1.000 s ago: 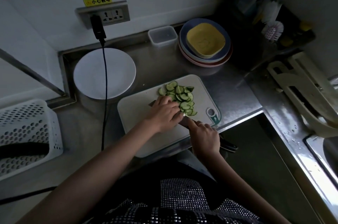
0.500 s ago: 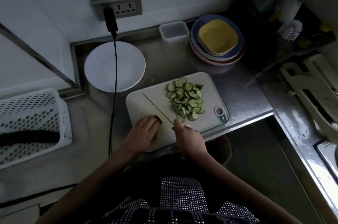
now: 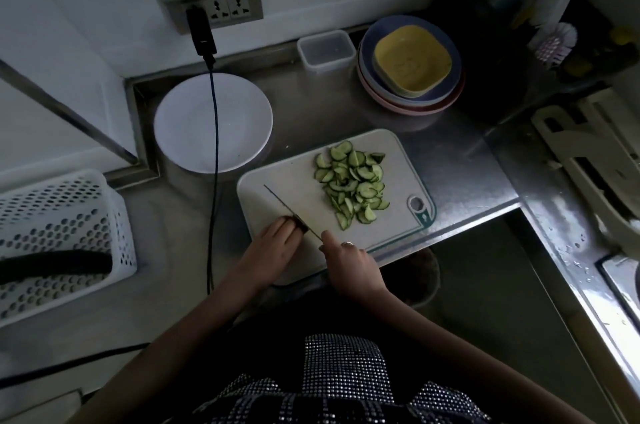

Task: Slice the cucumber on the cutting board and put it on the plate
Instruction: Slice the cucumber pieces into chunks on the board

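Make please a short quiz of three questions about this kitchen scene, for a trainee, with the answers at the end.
1. True or false: the cucumber slices already lie on the white plate.
2. Which of the hands grips the knife?
A. left hand
B. right hand
C. both
3. Fill in: the black cable from the wall socket runs across the ____.

Key
1. False: the slices are heaped on the cutting board; nothing lies on the plate.
2. B. The left hand holds a small dark cucumber end beside the blade.
3. White plate.
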`<control>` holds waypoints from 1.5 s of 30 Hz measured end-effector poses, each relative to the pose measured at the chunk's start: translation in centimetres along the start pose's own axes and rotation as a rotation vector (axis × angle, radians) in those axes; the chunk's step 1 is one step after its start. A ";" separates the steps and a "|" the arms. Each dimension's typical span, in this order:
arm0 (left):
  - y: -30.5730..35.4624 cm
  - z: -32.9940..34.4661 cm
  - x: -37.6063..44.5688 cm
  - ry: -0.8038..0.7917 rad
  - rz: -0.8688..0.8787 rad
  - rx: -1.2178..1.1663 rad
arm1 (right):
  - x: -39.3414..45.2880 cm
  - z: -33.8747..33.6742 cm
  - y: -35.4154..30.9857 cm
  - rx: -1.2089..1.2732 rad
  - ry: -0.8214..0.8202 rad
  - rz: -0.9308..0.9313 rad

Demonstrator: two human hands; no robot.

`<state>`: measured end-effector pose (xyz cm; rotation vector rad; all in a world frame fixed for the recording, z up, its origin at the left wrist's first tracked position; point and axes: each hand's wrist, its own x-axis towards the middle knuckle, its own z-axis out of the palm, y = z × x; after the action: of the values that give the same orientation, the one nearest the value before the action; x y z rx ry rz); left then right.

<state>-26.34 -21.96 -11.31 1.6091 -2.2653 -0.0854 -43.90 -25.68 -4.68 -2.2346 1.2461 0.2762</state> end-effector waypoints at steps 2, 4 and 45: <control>-0.1 0.2 -0.1 0.002 -0.007 0.001 | 0.0 -0.1 -0.1 0.007 -0.002 0.005; -0.2 0.5 -0.2 0.003 -0.011 0.001 | 0.0 -0.1 -0.2 0.009 -0.015 0.013; 0.1 0.3 -0.1 0.110 -0.109 0.031 | 0.0 0.1 0.2 0.065 -0.059 0.074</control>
<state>-26.50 -21.90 -11.56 1.7091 -2.1061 0.0099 -44.13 -25.71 -4.80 -2.1130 1.2898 0.3226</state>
